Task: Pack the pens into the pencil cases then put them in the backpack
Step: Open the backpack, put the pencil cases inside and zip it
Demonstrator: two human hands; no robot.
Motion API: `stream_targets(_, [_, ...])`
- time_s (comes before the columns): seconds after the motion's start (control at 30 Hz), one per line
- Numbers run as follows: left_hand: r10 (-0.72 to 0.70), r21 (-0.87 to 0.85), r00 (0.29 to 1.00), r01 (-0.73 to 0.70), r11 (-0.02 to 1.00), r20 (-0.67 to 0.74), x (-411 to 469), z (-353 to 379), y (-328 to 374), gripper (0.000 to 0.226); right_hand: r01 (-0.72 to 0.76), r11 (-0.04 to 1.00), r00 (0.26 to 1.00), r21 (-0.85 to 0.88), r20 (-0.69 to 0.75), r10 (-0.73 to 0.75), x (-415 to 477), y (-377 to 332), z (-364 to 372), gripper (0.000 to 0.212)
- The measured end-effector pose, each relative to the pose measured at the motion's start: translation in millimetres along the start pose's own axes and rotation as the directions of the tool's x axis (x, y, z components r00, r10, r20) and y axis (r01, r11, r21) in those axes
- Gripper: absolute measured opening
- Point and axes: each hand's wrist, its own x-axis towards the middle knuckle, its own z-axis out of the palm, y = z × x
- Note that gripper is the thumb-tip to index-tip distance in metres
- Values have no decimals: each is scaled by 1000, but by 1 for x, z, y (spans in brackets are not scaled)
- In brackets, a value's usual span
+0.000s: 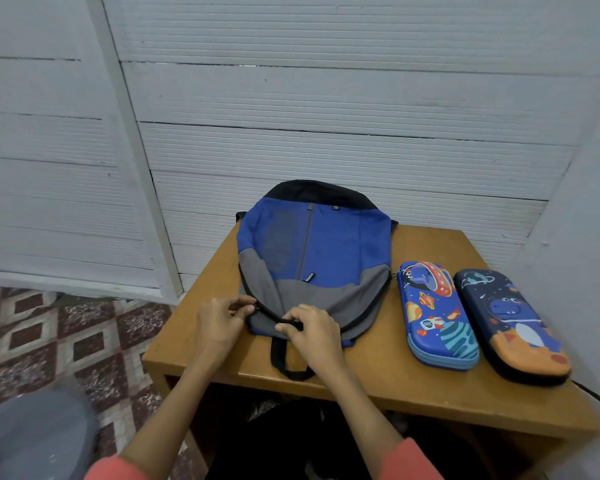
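While the thumb and forefinger of the left hand [222, 322] pinched the zip line of the backpack [326, 247], what they held too small to make out, the right hand [314, 332] pinched its black edge close by. The backpack lay flat on the wooden table [413, 386], carry loop [280, 362] toward the person. Just right lay the blue pencil case [437, 317] and the dark pencil case [510, 320], side by side, closed, contents hidden. Pink sleeves [409, 462] were cut off below.
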Motion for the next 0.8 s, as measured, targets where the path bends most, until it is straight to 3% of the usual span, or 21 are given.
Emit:
stream_targets(0.37, [-32,61,997,37,997,-76,35,-5,-9,15,-33,999,999,27,-16,33,-5,0,0,23])
stream_targets(0.8, [-96,163,988,116,980,-124,88,15,-32,22,33,996,998,79,-56,-28,-2,10,11,24])
